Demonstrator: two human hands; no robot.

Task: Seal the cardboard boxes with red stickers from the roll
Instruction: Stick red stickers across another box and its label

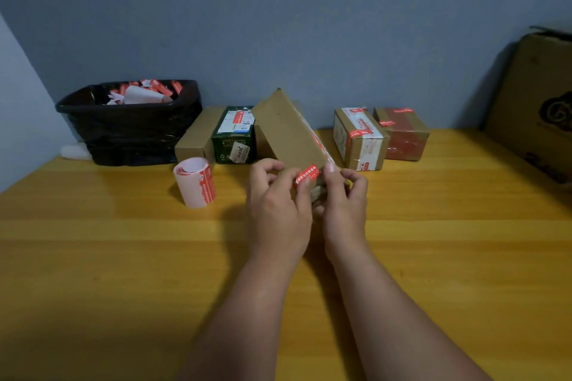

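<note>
Both hands' fingers (330, 169) pinch a thin, limp red rectangular sticker (308, 174) onto the stiff, seemingly light brown cardboard box (288, 130), best gripped at its edges.

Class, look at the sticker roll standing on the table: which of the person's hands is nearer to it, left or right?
Left. The left hand is just right of the sticker roll, pressing a red sticker on the tilted box; the right hand is beyond it, farther from the roll.
</note>
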